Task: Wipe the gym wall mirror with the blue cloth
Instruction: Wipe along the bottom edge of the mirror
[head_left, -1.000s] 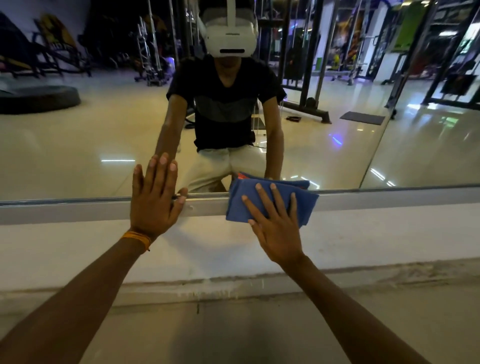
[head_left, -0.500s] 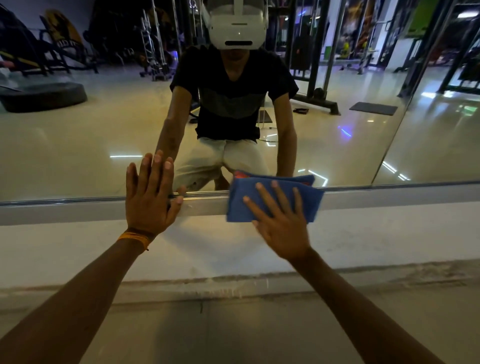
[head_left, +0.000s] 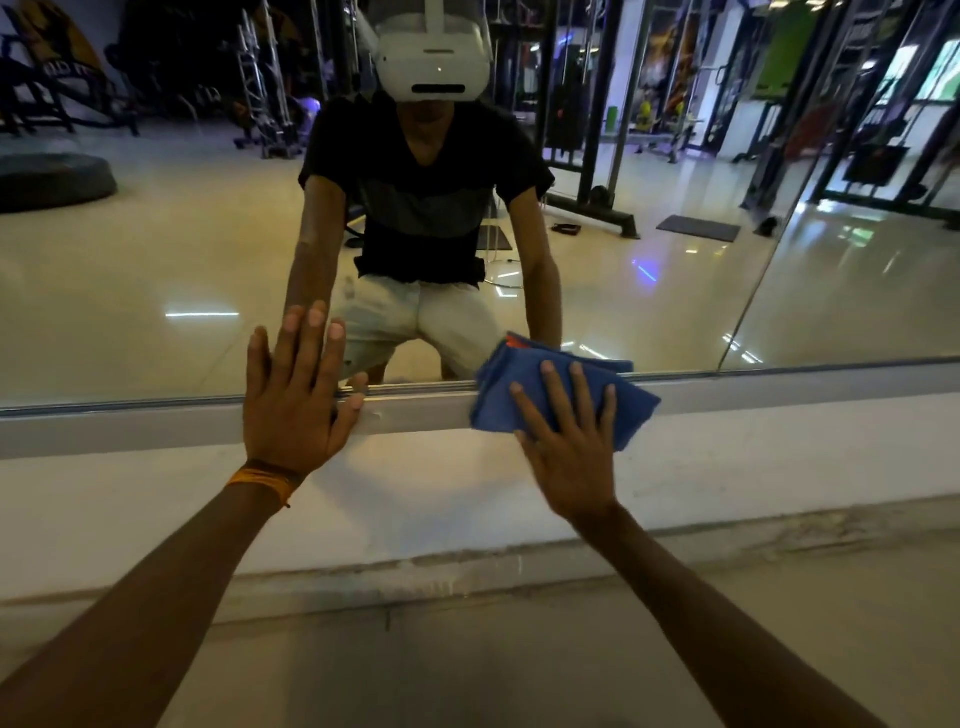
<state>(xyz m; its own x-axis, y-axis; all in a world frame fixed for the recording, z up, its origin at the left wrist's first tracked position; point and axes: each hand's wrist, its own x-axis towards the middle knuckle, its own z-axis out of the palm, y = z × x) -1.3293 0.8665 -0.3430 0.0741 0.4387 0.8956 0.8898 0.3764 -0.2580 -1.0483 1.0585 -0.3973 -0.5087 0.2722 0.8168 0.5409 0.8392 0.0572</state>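
The pale frame strip under the wall mirror is bearing the folded blue cloth, which is overlapping the glass's lower edge and the strip.

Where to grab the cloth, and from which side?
The cloth lies folded flat against the mirror's bottom edge under the right hand's straight fingers, so its middle is covered. Probably pinch its lower right corner, coming from the right: it sticks out free past the little finger, with the layers stacked.

I'm seeing the blue cloth, folded into a thick pad, lying flat against the bottom edge of the upright wall mirror, overlapping the grey frame strip.
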